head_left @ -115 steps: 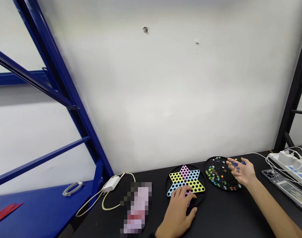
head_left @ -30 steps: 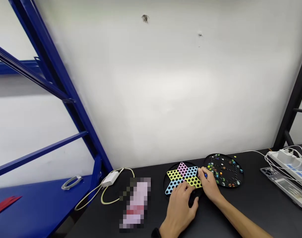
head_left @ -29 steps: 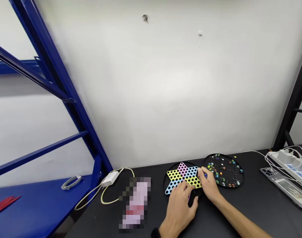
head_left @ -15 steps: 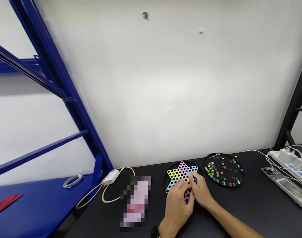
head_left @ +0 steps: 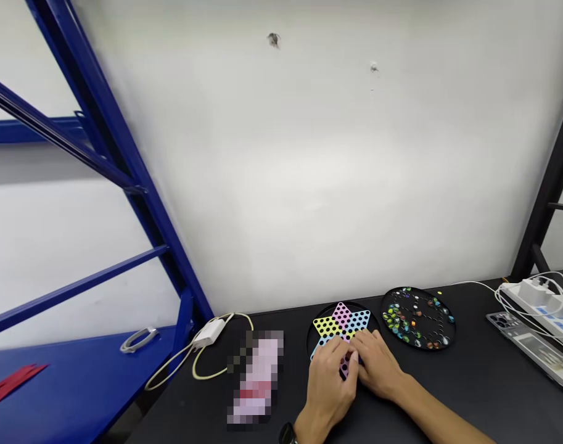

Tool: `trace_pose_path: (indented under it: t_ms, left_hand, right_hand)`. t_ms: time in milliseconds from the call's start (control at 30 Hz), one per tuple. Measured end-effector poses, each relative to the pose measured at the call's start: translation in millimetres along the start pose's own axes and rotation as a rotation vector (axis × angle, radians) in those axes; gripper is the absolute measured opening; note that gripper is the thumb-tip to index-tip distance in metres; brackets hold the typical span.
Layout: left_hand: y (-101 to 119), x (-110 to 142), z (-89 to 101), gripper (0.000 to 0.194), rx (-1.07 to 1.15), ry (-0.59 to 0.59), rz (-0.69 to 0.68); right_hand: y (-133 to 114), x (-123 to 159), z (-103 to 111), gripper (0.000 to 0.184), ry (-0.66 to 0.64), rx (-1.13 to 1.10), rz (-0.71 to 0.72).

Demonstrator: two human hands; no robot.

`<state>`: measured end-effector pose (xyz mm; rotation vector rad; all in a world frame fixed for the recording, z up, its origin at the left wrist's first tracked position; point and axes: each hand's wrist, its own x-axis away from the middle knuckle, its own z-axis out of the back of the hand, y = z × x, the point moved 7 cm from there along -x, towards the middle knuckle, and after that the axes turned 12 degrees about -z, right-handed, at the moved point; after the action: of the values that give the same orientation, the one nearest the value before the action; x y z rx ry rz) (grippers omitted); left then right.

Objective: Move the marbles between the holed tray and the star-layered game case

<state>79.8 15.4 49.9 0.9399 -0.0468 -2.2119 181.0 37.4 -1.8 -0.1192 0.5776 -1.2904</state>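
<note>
A round black board with a star (head_left: pixel 341 322) of yellow, pink and blue holed fields lies on the black table (head_left: pixel 470 388). My left hand (head_left: pixel 328 377) rests on the board's near part, fingers curled and pressed down on it. My right hand (head_left: pixel 379 367) lies beside it, touching it, fingers bent down over the board's near right fields. What its fingertips hold is hidden. To the right of the board, a round black tray (head_left: pixel 443 320) holds several coloured marbles (head_left: pixel 396 322). A dark watch (head_left: pixel 287 433) shows on my left wrist.
A white charger with a yellowish cable (head_left: pixel 207 336) and a blurred pinkish object (head_left: pixel 258 379) lie left of the board. A white power strip (head_left: pixel 538 299) with cables and a phone (head_left: pixel 533 351) sit at the right. Blue shelving (head_left: pixel 124 179) stands at the left, with a white wall behind.
My right hand came from the marble tray to the board with a blue marble in its fingertips. It has since slid toward me beside my left hand, and the marble no longer shows.
</note>
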Motion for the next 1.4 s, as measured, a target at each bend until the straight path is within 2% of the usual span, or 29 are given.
trace_pose_path:
  t_ms: [300,467,567,667,767,867,967,1100,1200,1333,1400]
  left_hand:
    - [2,0,-1.1,0.036,0.073,-0.021,-0.012]
    - [2,0,-1.4,0.036,0.052,-0.014,-0.021]
    - [3,0,-0.5,0.034,0.069,-0.018,-0.016]
    - [3,-1,-1.0,0.033,0.098,-0.042,-0.001]
    - [3,0,-3.0,0.034,0.106,-0.072,0.013]
    - [3,0,-5.0,0.035,0.121,-0.082,0.016]
    - [2,0,-6.3,0.035,0.123,-0.082,0.017]
    - [3,0,-6.1,0.035,0.118,-0.088,0.015]
    - [5,-1,-3.4,0.035,0.113,-0.074,0.002]
    - [5,-2,-2.7,0.034,0.112,-0.073,0.004]
    - [5,-2,-3.3,0.033,0.115,-0.077,0.005]
  right_hand:
    - [-2,2,0,0.011,-0.003,0.06,0.054]
    - [-5,2,-2,0.012,-0.003,-0.017,0.09]
    - [1,-3,8,0.016,0.041,-0.074,0.057]
    - [26,-13,33,0.022,0.142,-0.085,-0.064]
    - [76,-19,58,0.021,0.144,-0.086,-0.236]
    - [131,-18,65,0.016,-0.016,-0.106,-0.389]
    - [164,-13,57,0.009,-0.206,-0.189,-0.438]
    - [169,-11,49,0.006,-0.266,-0.278,-0.446]
    - [164,-16,56,0.011,-0.165,-0.463,-0.457]
    - [173,-20,66,0.016,0.001,-0.89,-0.603]
    - [174,-20,66,0.014,0.005,-0.884,-0.636]
